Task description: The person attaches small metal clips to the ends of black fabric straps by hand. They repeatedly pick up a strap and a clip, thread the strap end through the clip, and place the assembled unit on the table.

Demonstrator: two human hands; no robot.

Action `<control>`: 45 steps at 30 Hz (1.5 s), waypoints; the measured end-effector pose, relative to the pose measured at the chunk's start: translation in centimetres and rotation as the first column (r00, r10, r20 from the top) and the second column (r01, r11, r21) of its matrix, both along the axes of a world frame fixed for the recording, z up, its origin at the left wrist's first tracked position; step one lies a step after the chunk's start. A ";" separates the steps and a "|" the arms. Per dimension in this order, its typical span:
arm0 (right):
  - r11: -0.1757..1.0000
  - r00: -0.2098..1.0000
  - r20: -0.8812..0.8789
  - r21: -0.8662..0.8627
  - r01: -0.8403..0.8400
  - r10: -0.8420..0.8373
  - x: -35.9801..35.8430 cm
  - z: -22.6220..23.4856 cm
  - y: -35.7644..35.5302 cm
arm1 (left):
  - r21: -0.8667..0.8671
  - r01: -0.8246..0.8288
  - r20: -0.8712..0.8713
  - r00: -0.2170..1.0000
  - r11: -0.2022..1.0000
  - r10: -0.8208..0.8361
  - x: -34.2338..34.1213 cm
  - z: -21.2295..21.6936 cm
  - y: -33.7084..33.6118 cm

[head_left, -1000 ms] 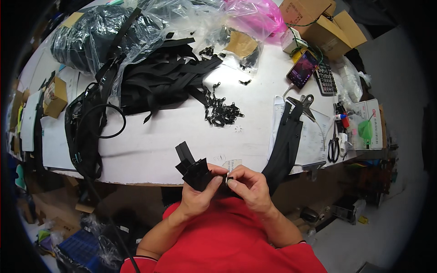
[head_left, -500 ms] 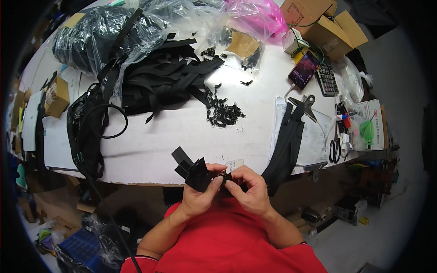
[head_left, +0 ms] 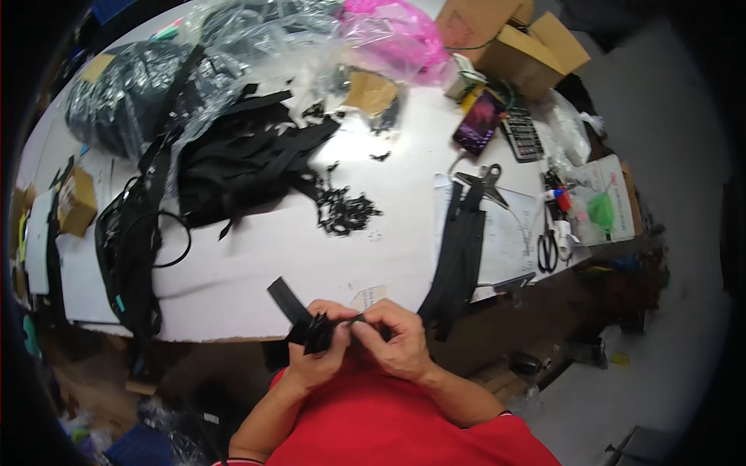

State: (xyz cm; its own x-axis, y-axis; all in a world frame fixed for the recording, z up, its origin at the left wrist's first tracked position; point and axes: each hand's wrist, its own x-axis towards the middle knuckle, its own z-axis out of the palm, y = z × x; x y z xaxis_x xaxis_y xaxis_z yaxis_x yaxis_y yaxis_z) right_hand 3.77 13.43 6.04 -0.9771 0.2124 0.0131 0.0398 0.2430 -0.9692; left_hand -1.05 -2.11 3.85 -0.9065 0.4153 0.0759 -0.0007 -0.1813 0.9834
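Close to my chest, at the table's near edge, both hands work a short black webbing strap (head_left: pixel 289 301). My left hand (head_left: pixel 320 351) grips the bunched, folded part of the strap from below. My right hand (head_left: pixel 395 340) pinches the same strap from the right, thumb and fingers closed on a small dark piece that is too hidden to identify. One flat end of the strap sticks up to the left of my left hand. The fingers cover the middle of the strap.
On the white table (head_left: pixel 256 264) lie a heap of black straps (head_left: pixel 241 159), small black clips (head_left: pixel 346 210), a long black strap bundle (head_left: pixel 458 248), scissors (head_left: pixel 546 242), a phone (head_left: pixel 475 123), a calculator (head_left: pixel 522 133), clear and pink plastic bags (head_left: pixel 388 35), and cardboard boxes (head_left: pixel 513 43).
My hands have dropped slightly toward my chest and closed tighter together on the strap. The strap's free end now points up-left. Nothing on the table has moved.
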 end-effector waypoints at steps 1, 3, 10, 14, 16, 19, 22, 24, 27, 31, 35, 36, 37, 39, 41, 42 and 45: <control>1.000 1.000 0.009 -0.009 0.008 -0.008 0.0 0.1 -0.1 | 0.005 -0.020 -0.013 1.000 1.000 0.020 0.1 0.0 0.1; 0.995 0.997 0.067 -0.091 0.030 -0.024 0.3 -0.2 -0.1 | -0.005 -0.014 -0.079 0.997 1.000 0.014 0.0 -0.7 0.4; 1.000 0.999 -0.051 -0.016 -0.005 0.005 0.1 -0.9 0.2 | -0.105 -0.082 -0.359 0.933 0.991 0.039 0.0 -1.6 0.1; 0.999 1.000 0.003 -0.042 0.014 -0.014 0.7 -1.4 -0.2 | -0.093 -0.051 -0.383 0.924 0.994 0.012 -0.7 -1.7 0.1; 0.990 0.986 -0.164 0.141 0.000 0.023 0.2 -1.7 0.3 | 0.095 -0.056 -0.027 0.998 0.994 0.059 0.3 -2.2 0.4; 0.976 0.984 -0.163 0.214 -0.032 0.068 0.0 -1.3 0.9 | 0.167 0.041 -0.012 0.999 0.985 -0.040 -0.1 -2.6 -0.1; 0.997 0.989 -0.142 0.070 -0.040 0.050 -0.4 -0.5 0.9 | 0.107 0.028 -0.078 0.997 0.994 -0.020 0.0 -2.2 -0.1; 0.996 0.989 -0.125 0.042 -0.076 0.081 -0.6 -0.1 1.3 | 0.124 0.042 0.054 0.997 0.991 -0.049 0.0 -1.4 -0.2; 0.992 0.991 -0.037 0.007 -0.129 0.129 -0.6 0.2 1.3 | 0.139 0.061 0.306 0.947 0.988 -0.102 0.0 -0.9 -0.5; 0.987 0.981 0.117 0.028 -0.156 0.152 0.8 0.1 0.2 | 0.129 0.030 0.468 0.879 0.991 -0.088 -0.4 -0.7 -0.4; 0.985 0.973 0.169 0.056 -0.166 0.154 1.6 -0.4 0.0 | 0.218 0.043 0.611 0.773 0.975 -0.171 -0.8 -0.6 -0.6; 0.985 0.974 0.172 0.059 -0.162 0.150 1.7 -0.5 0.0 | 0.251 0.034 0.627 0.756 0.967 -0.189 -0.9 -0.7 -0.6; 0.986 0.972 0.184 0.052 -0.159 0.147 1.7 -0.5 -0.1 | 0.261 -0.002 0.640 0.749 0.965 -0.171 -0.9 -0.7 -0.5; 0.987 0.968 0.208 0.038 -0.153 0.142 1.7 -0.5 -0.4 | 0.280 -0.076 0.665 0.735 0.957 -0.136 -1.1 -0.5 -0.4; 0.994 0.977 0.184 0.000 -0.112 0.110 1.8 -1.1 -0.3 | 0.314 -0.070 0.648 0.745 0.947 -0.160 -1.3 -0.5 -0.7; 0.996 0.981 0.171 -0.014 -0.090 0.091 1.6 -1.2 -0.2 | 0.336 -0.064 0.637 0.750 0.940 -0.177 -1.6 -0.5 -0.8; 0.995 0.982 0.166 -0.062 -0.080 0.090 1.1 -0.3 0.1 | -0.063 0.171 0.398 0.908 0.983 -0.133 -1.2 0.0 -1.7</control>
State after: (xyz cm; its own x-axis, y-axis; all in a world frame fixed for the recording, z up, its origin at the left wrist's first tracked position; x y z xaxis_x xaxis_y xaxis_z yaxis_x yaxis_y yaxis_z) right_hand 4.90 13.50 5.72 -0.9789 0.1244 -0.1621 0.1847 0.1990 -0.9624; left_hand -2.28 -3.85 3.90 -0.7809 0.5380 -0.3173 -0.4083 -0.0552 0.9112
